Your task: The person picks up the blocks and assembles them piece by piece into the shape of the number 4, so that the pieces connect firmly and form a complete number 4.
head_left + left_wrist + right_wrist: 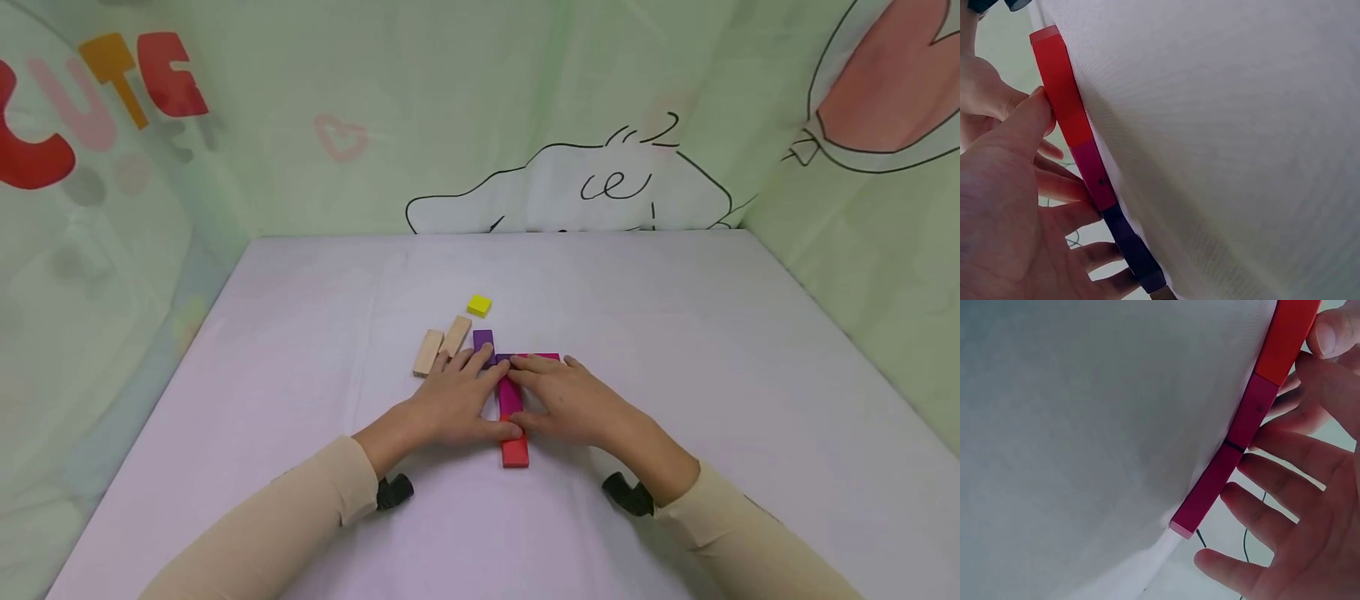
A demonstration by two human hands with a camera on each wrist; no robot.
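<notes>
On a pale tabletop (637, 317), two bare wooden blocks (428, 352) lie beside a person's left hand (459, 404), spread wide, thumb against the red block (515, 454), with a yellow block (479, 305) beyond and a purple block (482, 337) at its fingertips. Between the hands, neither plainly nearer, the red block meets a magenta block (509, 400) end to end, long axis running away from the person. At right, the likewise spread right hand (573, 400) touches a crosswise magenta block (542, 357).
</notes>
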